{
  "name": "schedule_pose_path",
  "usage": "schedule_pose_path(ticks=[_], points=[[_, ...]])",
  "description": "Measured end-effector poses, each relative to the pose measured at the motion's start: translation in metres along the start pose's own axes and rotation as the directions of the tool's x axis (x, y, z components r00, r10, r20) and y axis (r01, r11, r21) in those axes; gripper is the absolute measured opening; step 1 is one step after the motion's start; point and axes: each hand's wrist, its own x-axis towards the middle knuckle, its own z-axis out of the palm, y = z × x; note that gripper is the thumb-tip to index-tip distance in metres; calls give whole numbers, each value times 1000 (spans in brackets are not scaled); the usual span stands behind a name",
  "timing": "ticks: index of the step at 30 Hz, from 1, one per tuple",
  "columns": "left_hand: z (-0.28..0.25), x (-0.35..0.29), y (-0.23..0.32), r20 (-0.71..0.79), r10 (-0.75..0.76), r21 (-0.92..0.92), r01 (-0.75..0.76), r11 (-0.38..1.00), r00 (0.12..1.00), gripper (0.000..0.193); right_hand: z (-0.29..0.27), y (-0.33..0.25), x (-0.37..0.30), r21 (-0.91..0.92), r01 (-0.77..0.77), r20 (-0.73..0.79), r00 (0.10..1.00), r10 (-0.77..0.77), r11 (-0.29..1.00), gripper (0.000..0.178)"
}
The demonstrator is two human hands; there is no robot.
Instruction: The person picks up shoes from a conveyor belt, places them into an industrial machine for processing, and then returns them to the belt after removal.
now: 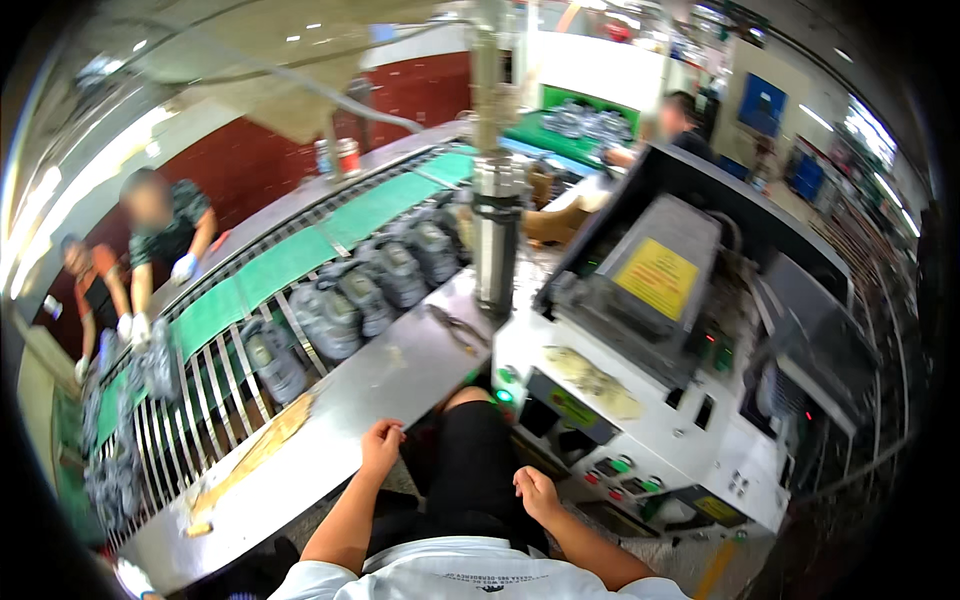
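My left hand (381, 446) is held near the front edge of the metal ledge (372, 392), above my left thigh. Its fingers are curled in, with nothing showing in them. Beside my right thigh, my right hand (537, 493) is also curled closed and looks bare. It is nearest to the white machine (640, 440), apart from its front panel with red and green buttons. Grey shoes (327, 318) stand in a row on the roller conveyor beyond the ledge. A single grey shoe (272, 362) sits closer to the left.
Pliers or a similar tool (456, 328) lie on the ledge beside a metal post (493, 230). Brown tape or paper (256, 452) runs along the ledge. Green mats (285, 265) cover part of the conveyor. Co-workers (168, 240) stand at far left; another person (682, 125) is behind the machine.
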Motion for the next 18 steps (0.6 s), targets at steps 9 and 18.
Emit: schedule_pose_path(ticks=[9, 18], points=[[-193, -72, -79, -677, -88, -195, -63, 979, 731, 10, 66, -10, 102, -372, 300, 155, 953, -260, 878, 32], [-178, -63, -64, -675, 21, 271, 222, 937, 737, 13, 99, -5, 101, -644, 327, 135, 939, -318, 692, 26]])
